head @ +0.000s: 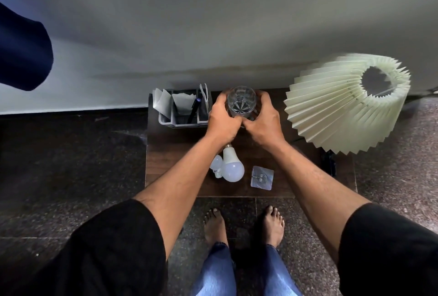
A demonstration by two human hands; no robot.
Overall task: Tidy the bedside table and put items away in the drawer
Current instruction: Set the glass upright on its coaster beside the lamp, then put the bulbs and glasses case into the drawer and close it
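Fingers of both hands curled round a clear cut glass tumbler (241, 101), closed on its sides; left hand (222, 121) at its 8 o'clock, right hand (262, 121) at its 4 o'clock, thumbs nearly meeting below the rim. Lower part of the glass hidden behind the knuckles, so impossible to tell whether resting on the bedside table (175, 148) or lifted. Glass at the table's 12 o'clock edge, just beside a grey organiser (166, 120) at 10 o'clock, holding folded papers and a dark pen (193, 112). Two white bulbs (231, 167) at 6 o'clock of the hands, bases partly covered by the left wrist; print on the smaller one too blurred to read. Clear packet (262, 176) beside them, contents unclear. Pleated lampshade (343, 103) tilted at 3 o'clock, motion-blurred, base hidden.
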